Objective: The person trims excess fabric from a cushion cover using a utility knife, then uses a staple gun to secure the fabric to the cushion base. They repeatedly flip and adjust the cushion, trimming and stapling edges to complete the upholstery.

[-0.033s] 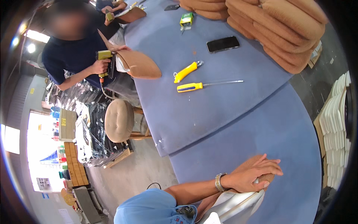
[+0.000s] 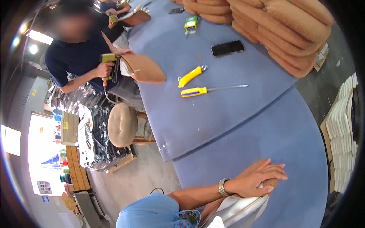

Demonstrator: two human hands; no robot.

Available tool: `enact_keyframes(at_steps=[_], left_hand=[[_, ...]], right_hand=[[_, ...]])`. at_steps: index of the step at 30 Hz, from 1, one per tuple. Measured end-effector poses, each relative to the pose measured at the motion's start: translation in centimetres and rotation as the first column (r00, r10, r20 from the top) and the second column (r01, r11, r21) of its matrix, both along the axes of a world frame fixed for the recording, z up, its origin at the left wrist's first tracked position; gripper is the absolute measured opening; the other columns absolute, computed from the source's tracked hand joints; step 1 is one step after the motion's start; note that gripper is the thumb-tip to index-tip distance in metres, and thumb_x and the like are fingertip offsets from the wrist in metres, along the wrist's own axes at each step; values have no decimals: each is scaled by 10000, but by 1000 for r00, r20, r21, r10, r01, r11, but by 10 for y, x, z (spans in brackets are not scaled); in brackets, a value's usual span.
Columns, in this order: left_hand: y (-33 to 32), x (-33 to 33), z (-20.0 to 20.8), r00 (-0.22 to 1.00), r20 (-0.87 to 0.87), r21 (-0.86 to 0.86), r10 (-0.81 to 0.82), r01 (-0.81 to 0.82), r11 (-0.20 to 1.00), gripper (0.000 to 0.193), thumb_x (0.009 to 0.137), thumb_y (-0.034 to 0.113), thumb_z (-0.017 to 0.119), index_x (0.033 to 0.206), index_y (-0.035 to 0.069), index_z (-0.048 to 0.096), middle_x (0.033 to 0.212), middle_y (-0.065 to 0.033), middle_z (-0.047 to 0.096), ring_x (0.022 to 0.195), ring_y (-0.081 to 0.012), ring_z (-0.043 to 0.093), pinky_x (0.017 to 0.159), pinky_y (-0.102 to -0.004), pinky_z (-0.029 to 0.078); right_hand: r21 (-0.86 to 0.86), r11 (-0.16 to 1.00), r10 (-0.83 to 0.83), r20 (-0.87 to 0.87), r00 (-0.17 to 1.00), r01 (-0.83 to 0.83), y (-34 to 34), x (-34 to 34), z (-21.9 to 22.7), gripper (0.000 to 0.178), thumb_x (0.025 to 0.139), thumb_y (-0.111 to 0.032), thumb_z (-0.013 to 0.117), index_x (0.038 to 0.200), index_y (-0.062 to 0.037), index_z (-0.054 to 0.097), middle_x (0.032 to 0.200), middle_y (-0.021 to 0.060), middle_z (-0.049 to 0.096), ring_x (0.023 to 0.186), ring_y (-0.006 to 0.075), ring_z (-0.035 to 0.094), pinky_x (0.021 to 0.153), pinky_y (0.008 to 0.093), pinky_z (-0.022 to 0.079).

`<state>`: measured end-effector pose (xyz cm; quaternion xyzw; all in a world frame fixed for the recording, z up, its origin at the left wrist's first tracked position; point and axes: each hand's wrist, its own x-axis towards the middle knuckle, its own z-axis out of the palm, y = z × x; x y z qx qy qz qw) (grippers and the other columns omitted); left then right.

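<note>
My left hand (image 2: 255, 181), with a metal-banded watch (image 2: 223, 187) at the wrist, reaches in from the lower edge past a light-blue sleeve. It is closed over the end of a brown fabric-covered panel (image 2: 259, 165). The fingers lie across the brown side and the thumb presses near the edge. White lining (image 2: 243, 211) of the panel hangs below the hand, toward my body. My right hand does not show. Farther off on the blue-grey table (image 2: 213, 121) lie a yellow-handled screwdriver (image 2: 195, 92) and a yellow tool (image 2: 190, 76), perhaps a cutter.
A dark phone (image 2: 227, 48) and a green-yellow packet (image 2: 191, 24) lie farther back. Brown padded pieces (image 2: 281, 34) are stacked at far right, white pieces (image 2: 342, 140) beyond the right edge. Across, another person holds a staple gun (image 2: 108, 66) against a brown panel (image 2: 144, 70). A stool (image 2: 122, 124) stands left.
The whole view has shifted very slightly. My left hand keeps its hold on the panel, and the other person's staple gun stays by their panel.
</note>
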<state>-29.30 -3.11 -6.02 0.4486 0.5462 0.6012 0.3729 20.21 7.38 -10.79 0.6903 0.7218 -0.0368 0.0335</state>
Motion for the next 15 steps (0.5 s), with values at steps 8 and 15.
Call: enact_keyframes(at_steps=[8,15], left_hand=[[-2,-6,-5,1000,-12,-12,22,-22,1000,555,971,244,553,1508,114,497,1482,-89,527,1538,-350,318,1253,-578,89],[1,-2,-5,1000,23,19,20,-21,1000,575,951,215,557,1510,92,500,1497,-117,506,1530,-339,311,1263,-587,51]], right_hand=[[-81,996,-40,-192,981,25,22,-16,-26,726,885,-454,767,1350,59,549,1290,261,638,1162,378,619,1006,492,489],[-175,979,-161,-327,931,108,15,-9,-24,819,856,-427,823,1337,152,500,1290,307,614,1152,374,613,1014,472,486]])
